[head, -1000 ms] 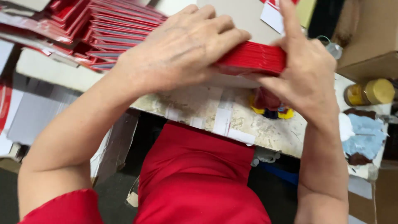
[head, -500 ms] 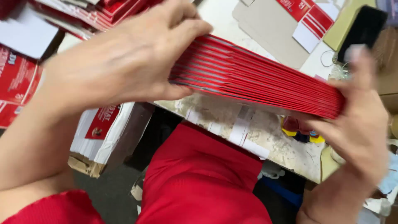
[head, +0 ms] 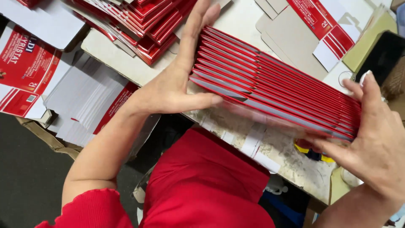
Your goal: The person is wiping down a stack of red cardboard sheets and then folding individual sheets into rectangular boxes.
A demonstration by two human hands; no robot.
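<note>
1. The left hand [head: 177, 88] presses flat against one end of a stack of flattened red cartons [head: 274, 90], its fingers [head: 198, 29] stretched straight along the end edges and the thumb tucked under the lowest piece.
2. The right hand [head: 375, 143] cups the opposite end, fingers spread and curled round the edges, so the stack is clamped between both palms rather than pinched.
3. The stack sits just above the tabletop [head: 278, 147], near its front edge, fanned slightly so each carton's edge shows.
4. To do this squaring well, I judge that even pressure from both ends matters; too much on one side would likely make the fan slide out. Tapping the long edge down on the tabletop should bring the pieces level.
5. The cartons look thin, glossy red outside with pale grey-white inner faces showing at the left end; the lower edge is blurred.
6. More red cartons [head: 139, 19] lie heaped behind the left hand, and white flat sheets [head: 84, 105] sit lower left.
</note>
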